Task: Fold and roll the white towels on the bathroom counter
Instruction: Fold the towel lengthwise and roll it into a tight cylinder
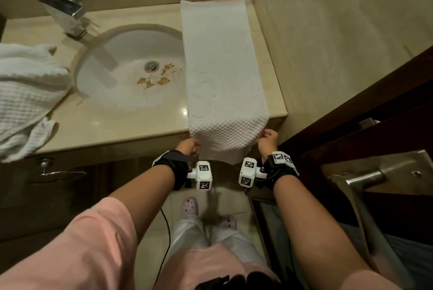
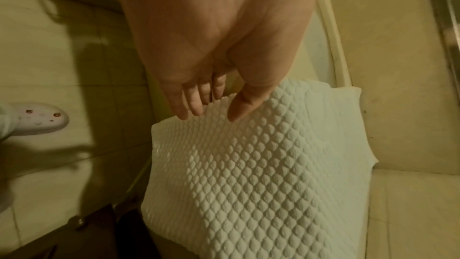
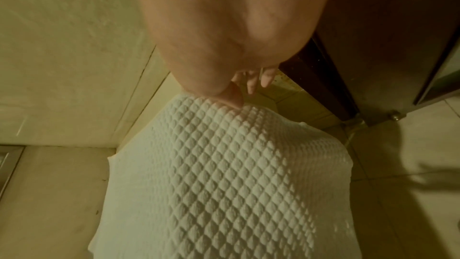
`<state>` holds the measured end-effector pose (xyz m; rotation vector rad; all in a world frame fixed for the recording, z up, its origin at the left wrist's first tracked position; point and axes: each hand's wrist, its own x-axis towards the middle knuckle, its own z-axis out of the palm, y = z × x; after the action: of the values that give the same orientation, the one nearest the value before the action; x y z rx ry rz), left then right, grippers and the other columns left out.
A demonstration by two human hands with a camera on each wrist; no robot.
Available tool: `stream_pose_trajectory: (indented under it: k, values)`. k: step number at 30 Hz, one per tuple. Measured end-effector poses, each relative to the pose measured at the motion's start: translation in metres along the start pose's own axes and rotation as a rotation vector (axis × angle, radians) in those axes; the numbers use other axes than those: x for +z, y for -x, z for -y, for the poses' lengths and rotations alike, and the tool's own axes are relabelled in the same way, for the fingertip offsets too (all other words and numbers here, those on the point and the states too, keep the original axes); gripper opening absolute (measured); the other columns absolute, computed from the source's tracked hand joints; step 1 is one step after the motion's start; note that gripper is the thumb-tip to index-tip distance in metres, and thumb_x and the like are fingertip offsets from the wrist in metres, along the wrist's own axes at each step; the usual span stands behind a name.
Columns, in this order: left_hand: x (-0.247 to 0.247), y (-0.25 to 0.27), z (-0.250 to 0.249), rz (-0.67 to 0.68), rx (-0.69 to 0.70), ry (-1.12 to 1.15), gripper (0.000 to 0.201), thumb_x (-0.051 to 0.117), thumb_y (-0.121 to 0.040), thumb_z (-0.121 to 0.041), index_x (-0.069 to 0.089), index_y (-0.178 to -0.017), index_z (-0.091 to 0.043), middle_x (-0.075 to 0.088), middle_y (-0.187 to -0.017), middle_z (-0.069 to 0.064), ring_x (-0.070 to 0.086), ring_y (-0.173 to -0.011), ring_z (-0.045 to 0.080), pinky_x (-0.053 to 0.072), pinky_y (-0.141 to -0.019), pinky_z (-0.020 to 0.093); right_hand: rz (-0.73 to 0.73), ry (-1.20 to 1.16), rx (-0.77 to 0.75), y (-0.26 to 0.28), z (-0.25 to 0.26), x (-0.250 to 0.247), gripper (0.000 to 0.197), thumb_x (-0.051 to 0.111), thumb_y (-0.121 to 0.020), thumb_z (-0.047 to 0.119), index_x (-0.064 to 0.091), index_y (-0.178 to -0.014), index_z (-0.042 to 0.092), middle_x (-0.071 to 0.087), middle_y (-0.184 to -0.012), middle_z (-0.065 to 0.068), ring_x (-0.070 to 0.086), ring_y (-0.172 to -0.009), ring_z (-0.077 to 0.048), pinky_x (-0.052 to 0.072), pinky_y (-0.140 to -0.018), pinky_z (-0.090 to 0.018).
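Item one: long white towel (image 1: pixel 222 74), waffle-textured, folded into a narrow strip and laid flat on the beige counter (image 1: pixel 112 123), running from the back wall in the upper centre of the head view down to the counter's front edge, its left side overlapping the sink rim; its near end droops over the edge at centre frame. Item two: my left hand (image 1: pixel 188 146), at the lower-left corner of that hanging end; in the left wrist view my fingers (image 2: pixel 196 103) are behind the towel's edge and my thumb lies on its front face, pinching the cloth. Item three: my right hand (image 1: pixel 269 140), at the lower-right corner of the same end; in the right wrist view my thumb touches the top of the fabric with the other fingers loosely extended beyond the edge, and I cannot tell whether they grip it. Item four: second white towel (image 1: pixel 25 92), crumpled in a heap at the left edge of the head view, on the counter and spilling over its front. Item five: white oval sink (image 1: pixel 131 67), centre left, with brown flecks near the drain. Item six: chrome faucet (image 1: pixel 68 15), upper left. Item seven: dark wooden door (image 1: pixel 375 102), right side, metal handle at lower right.
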<state>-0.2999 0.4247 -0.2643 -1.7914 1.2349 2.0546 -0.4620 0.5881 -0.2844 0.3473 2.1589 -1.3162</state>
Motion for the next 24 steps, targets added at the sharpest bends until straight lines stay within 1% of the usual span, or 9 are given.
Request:
stream_pose_trajectory:
  k: [1, 3, 8, 11, 13, 15, 18, 21, 24]
  values:
    - [0.001, -0.004, 0.0, 0.009, 0.003, -0.037, 0.004, 0.05, -0.088, -0.013, 0.054, -0.087, -0.015, 0.052, -0.081, 0.003, 0.048, -0.067, 0.015, 0.042, -0.082, 0.037, 0.011, -0.004, -0.004, 0.0, -0.002, 0.001, 0.048, 0.04, -0.088, -0.014, 0.038, -0.133, 0.004, 0.045, -0.137, -0.014, 0.045, -0.123, -0.027, 0.038, -0.101, -0.031]
    - [0.002, -0.005, -0.003, 0.016, 0.008, -0.128, 0.016, 0.055, -0.086, -0.013, 0.052, -0.102, -0.014, 0.052, -0.093, 0.009, 0.049, -0.068, 0.019, 0.042, -0.082, 0.039, 0.03, -0.014, -0.004, 0.002, -0.002, 0.005, 0.049, 0.044, -0.09, -0.01, 0.034, -0.136, 0.004, 0.043, -0.139, -0.013, 0.043, -0.127, -0.026, 0.036, -0.102, -0.03]
    - [0.003, -0.008, -0.008, 0.032, 0.088, -0.331, 0.042, 0.063, -0.085, -0.006, 0.054, -0.124, 0.005, 0.058, -0.109, 0.016, 0.052, -0.092, 0.021, 0.046, -0.075, 0.029, 0.082, -0.026, 0.023, -0.002, -0.001, 0.008, 0.051, 0.051, -0.092, -0.003, 0.035, -0.14, 0.003, 0.049, -0.138, -0.014, 0.049, -0.125, -0.026, 0.039, -0.106, -0.035]
    - [0.004, -0.007, -0.007, 0.078, 0.098, -0.338, 0.044, 0.06, -0.088, -0.009, 0.051, -0.128, 0.005, 0.056, -0.129, 0.021, 0.052, -0.098, 0.023, 0.045, -0.084, 0.031, 0.114, 0.009, 0.025, -0.001, -0.001, 0.004, 0.053, 0.055, -0.09, -0.001, 0.037, -0.141, 0.002, 0.05, -0.138, -0.015, 0.048, -0.126, -0.027, 0.039, -0.106, -0.035]
    - [0.005, -0.003, -0.007, 0.131, 0.118, -0.304, 0.046, 0.057, -0.091, -0.009, 0.046, -0.134, 0.001, 0.052, -0.132, 0.015, 0.051, -0.107, 0.025, 0.04, -0.087, 0.028, 0.12, 0.028, 0.042, 0.001, -0.001, 0.001, 0.053, 0.052, -0.091, -0.005, 0.035, -0.141, 0.001, 0.047, -0.138, -0.015, 0.045, -0.128, -0.028, 0.037, -0.102, -0.031]
    - [0.004, -0.003, -0.005, 0.178, 0.097, -0.245, 0.045, 0.054, -0.092, -0.012, 0.045, -0.135, -0.001, 0.054, -0.128, 0.012, 0.051, -0.105, 0.025, 0.043, -0.081, 0.027, 0.121, 0.049, 0.055, 0.003, -0.002, 0.001, 0.052, 0.047, -0.091, -0.009, 0.034, -0.14, 0.001, 0.047, -0.134, -0.013, 0.045, -0.126, -0.028, 0.037, -0.098, -0.028]
    - [0.004, 0.004, -0.002, 0.276, 0.044, -0.132, 0.029, 0.048, -0.093, -0.013, 0.051, -0.12, -0.004, 0.061, -0.099, 0.009, 0.058, -0.081, 0.02, 0.044, -0.062, 0.025, 0.104, 0.092, 0.057, 0.003, -0.005, 0.003, 0.05, 0.044, -0.087, -0.009, 0.038, -0.135, 0.004, 0.05, -0.131, -0.014, 0.048, -0.12, -0.03, 0.041, -0.103, -0.04]
    - [0.006, 0.016, -0.003, 0.393, 0.016, 0.014, 0.022, 0.041, -0.093, -0.008, 0.054, -0.11, -0.004, 0.068, -0.072, 0.005, 0.065, -0.061, 0.016, 0.051, -0.054, 0.021, 0.079, 0.11, 0.032, 0.007, -0.004, 0.003, 0.035, 0.046, -0.086, -0.011, 0.049, -0.12, -0.008, 0.055, -0.108, -0.014, 0.052, -0.101, -0.026, 0.047, -0.083, -0.035]
    - [0.009, 0.026, -0.01, 0.45, 0.046, 0.094, 0.034, 0.039, -0.096, -0.008, 0.049, -0.127, 0.0, 0.067, -0.089, 0.009, 0.064, -0.078, 0.02, 0.053, -0.069, 0.029, 0.065, 0.062, 0.036, 0.018, -0.004, 0.0, 0.023, 0.048, -0.084, -0.006, 0.057, -0.104, -0.014, 0.055, -0.093, -0.012, 0.051, -0.092, -0.024, 0.047, -0.08, -0.039]
